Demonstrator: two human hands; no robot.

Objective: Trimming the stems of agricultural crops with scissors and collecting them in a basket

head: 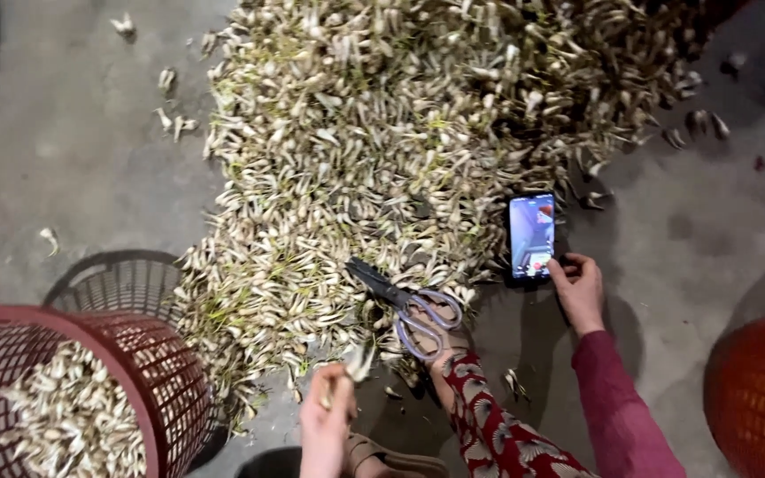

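Observation:
My left hand (pixel 325 423) is raised at the bottom centre, shut on a small pale bulb (pixel 358 361) with a short stalk. My right hand (pixel 579 289), in a dark red sleeve, reaches out with its fingers apart, and its fingertips touch the lower right corner of a smartphone (pixel 531 235). The phone lies face up with its screen lit at the edge of a big heap of pale bulbs (pixel 400 133). Scissors (pixel 407 305) with dark blades and purple handles lie between my hands, handles resting on my foot (pixel 446 347).
A red plastic basket (pixel 148 354) at lower left holds several trimmed bulbs. A dark basket (pixel 121 279) lies behind it. An orange-red basket (pixel 759 389) stands at the right edge. Loose bulbs (pixel 174 124) are scattered on the grey concrete floor (pixel 64 177). My patterned trouser leg (pixel 493 434) crosses the bottom.

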